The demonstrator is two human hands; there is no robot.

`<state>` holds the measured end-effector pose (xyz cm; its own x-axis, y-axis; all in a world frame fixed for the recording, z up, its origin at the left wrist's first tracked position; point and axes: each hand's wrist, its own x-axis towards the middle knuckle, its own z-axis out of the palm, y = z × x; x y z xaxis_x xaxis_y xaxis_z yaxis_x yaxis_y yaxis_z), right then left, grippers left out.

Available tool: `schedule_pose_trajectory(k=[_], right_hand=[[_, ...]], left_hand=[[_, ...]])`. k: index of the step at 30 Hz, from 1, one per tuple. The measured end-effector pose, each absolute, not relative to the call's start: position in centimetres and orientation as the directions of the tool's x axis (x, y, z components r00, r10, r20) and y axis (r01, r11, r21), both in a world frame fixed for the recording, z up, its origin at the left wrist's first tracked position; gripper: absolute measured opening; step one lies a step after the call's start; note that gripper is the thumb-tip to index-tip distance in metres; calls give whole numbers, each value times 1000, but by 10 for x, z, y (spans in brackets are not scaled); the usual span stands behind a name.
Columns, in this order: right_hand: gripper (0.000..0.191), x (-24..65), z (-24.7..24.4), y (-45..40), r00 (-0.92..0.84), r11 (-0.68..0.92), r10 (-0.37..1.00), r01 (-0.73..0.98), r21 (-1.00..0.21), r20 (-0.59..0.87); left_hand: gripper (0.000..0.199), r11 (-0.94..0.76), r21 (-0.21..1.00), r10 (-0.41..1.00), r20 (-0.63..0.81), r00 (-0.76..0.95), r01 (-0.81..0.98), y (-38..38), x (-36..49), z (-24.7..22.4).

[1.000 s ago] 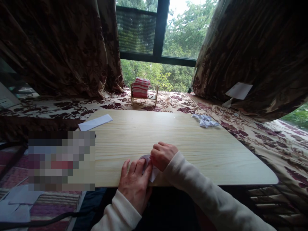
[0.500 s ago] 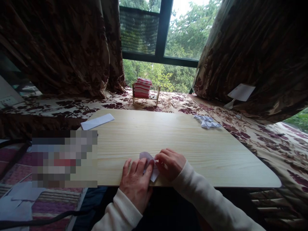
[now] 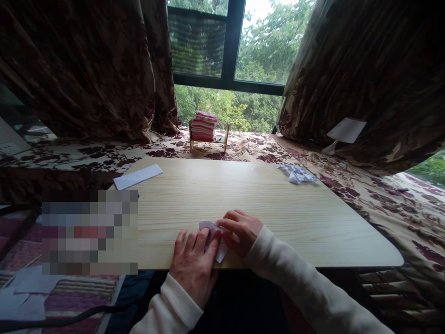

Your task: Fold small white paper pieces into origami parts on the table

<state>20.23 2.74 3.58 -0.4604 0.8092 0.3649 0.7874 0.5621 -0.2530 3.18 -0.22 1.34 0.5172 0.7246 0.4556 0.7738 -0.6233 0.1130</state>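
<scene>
A small piece of folded white paper (image 3: 221, 253) lies near the front edge of the wooden table (image 3: 306, 227), partly covered by my fingers. My left hand (image 3: 194, 255) holds it down against the tabletop with thumb and fingertips. On its right side, my right hand (image 3: 242, 232) has its bent fingers closed at the paper's edge. Exactly how the thumb and fingers of that hand grip the sheet is hidden. Which folds the paper has under my hands cannot be made out.
Several folded paper pieces (image 3: 298, 174) are heaped at the table's back right. A flat white paper strip (image 3: 138, 176) lies back left. Behind stand a small wooden rack (image 3: 208, 144) with striped cloths (image 3: 204, 126) and a white lamp (image 3: 346, 130). A blurred patch covers the left.
My right hand has shifted slightly left and over the paper, closer to my left hand. My left hand stays pressed on the paper. The whole view has drifted a little.
</scene>
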Motion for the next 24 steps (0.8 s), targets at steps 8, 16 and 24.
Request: schedule_pose_trajectory(k=[8, 16, 24], right_hand=[[26, 206, 32, 22, -480, 612, 766, 748, -258, 427], [28, 221, 30, 19, -546, 662, 729, 717, -219, 412], [29, 222, 26, 12, -465, 645, 737, 701, -305, 491]], left_hand=[[38, -630, 121, 717, 471, 514, 767, -2, 32, 14], [45, -631, 131, 719, 469, 513, 764, -2, 32, 16], [45, -635, 126, 713, 475, 516, 762, -2, 33, 15]])
